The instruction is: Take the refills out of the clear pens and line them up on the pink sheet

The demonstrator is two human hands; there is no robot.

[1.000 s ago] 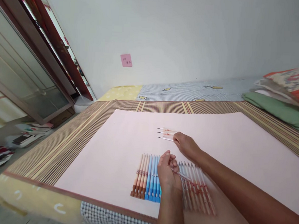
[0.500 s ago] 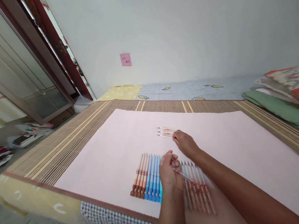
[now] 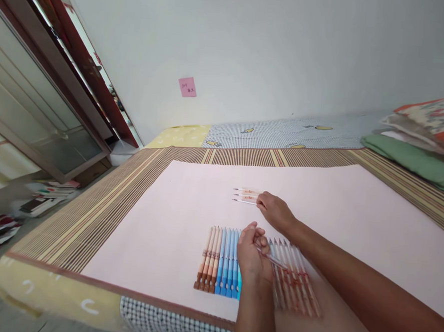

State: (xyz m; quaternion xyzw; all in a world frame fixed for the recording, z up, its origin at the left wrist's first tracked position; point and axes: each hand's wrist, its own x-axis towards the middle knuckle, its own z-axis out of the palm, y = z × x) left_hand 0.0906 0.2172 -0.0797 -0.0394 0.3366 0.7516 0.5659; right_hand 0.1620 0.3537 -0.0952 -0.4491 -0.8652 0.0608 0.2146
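Note:
My right hand is closed at the right ends of three slim white pens with dark tips, which point left on a pale pink sheet. Its fingers pinch the nearest pen, and pale orange print shows between the pens. Lower down, my left hand has curled fingers around a thin whitish pen that sticks out to the right. Beneath and left of it lie a row of brown-and-peach pens and a row of blue pens. Several clear pens with reddish print fan out to its right, partly behind my forearms.
The sheet lies on a striped mat over a bed. Folded green cloth and a patterned pillow are at the back right. A pink note sticks to the wall. A glass-panelled door stands at left.
Both hands keep almost the same place and grip. The view has shifted very slightly, and the pens lie as before.

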